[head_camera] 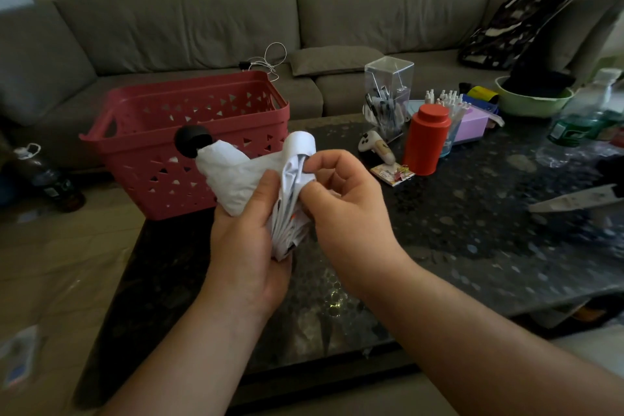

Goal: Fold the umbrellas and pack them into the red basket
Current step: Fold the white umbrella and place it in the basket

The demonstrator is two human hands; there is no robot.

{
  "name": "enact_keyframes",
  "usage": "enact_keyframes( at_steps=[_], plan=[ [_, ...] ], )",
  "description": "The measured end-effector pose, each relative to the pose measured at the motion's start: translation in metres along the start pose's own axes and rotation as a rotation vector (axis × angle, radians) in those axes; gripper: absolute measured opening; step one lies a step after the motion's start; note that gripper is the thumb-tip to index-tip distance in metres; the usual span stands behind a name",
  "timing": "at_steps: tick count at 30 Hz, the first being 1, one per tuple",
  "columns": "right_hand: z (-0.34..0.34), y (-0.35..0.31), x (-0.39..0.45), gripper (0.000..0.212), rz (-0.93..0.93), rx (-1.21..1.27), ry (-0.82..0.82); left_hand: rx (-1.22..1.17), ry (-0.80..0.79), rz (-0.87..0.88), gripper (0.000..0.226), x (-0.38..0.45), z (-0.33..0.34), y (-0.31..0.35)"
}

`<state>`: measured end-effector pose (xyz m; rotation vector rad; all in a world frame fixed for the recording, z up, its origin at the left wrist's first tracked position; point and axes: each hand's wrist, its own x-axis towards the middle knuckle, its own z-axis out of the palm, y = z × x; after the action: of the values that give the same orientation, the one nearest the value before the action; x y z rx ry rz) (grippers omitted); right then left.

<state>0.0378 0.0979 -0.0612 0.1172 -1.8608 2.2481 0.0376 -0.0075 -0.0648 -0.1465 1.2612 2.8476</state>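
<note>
I hold a white folding umbrella (233, 176) above the dark table, its black round tip pointing up and left toward the basket. My left hand (251, 233) wraps around the bunched canopy from below. My right hand (341, 199) pinches the white closing strap (302, 145) at the canopy's right side, the strap curling up over the folds. The red basket (189, 132) stands on the table's far left corner, just behind the umbrella. White fabric shows through its side holes; what lies inside is mostly hidden.
On the dark patterned table (472, 233) stand an orange-red canister (426, 140), a clear pen holder (388, 98), a white controller (374, 145), a green bowl (535, 100) and plastic bottles at the right. A grey sofa (202, 30) runs behind; a dark bottle (47, 176) sits left on the floor.
</note>
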Motion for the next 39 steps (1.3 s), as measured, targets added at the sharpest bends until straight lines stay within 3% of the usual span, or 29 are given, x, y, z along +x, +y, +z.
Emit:
enact_keyframes(
  at_steps=[5,7,11,16,24,28,32,36,39],
  plan=[
    [-0.010,0.002,0.002,0.014,-0.374,-0.554,0.116,-0.056,0.025,-0.031,0.060,0.001,0.001,0.001],
    [-0.013,0.004,0.002,0.013,-0.427,-0.601,0.112,-0.061,0.011,-0.071,0.061,0.003,0.000,0.001],
    [-0.018,-0.001,0.006,0.027,-0.218,-0.329,-0.006,-0.042,-0.031,-0.124,0.052,0.008,-0.007,0.005],
    [-0.036,-0.018,0.020,0.018,-0.297,-0.336,0.087,0.019,-0.200,-0.213,0.023,0.011,-0.017,0.016],
    [-0.055,-0.038,0.026,0.037,0.073,-0.207,-0.335,0.208,-0.425,-0.266,0.034,0.007,-0.022,0.034],
    [-0.061,-0.038,0.026,0.019,0.133,-0.197,-0.493,0.310,-0.422,-0.182,0.041,0.011,-0.027,0.035],
    [-0.066,-0.040,0.026,0.036,0.123,-0.231,-0.574,0.372,-0.406,-0.161,0.039,0.013,-0.030,0.036],
    [-0.067,-0.033,0.026,0.017,0.208,-0.184,-0.672,0.367,-0.413,-0.237,0.035,0.012,-0.032,0.035],
    [-0.064,-0.028,0.025,0.031,0.242,-0.107,-0.695,0.352,-0.505,-0.354,0.049,0.013,-0.034,0.037]
  ],
)
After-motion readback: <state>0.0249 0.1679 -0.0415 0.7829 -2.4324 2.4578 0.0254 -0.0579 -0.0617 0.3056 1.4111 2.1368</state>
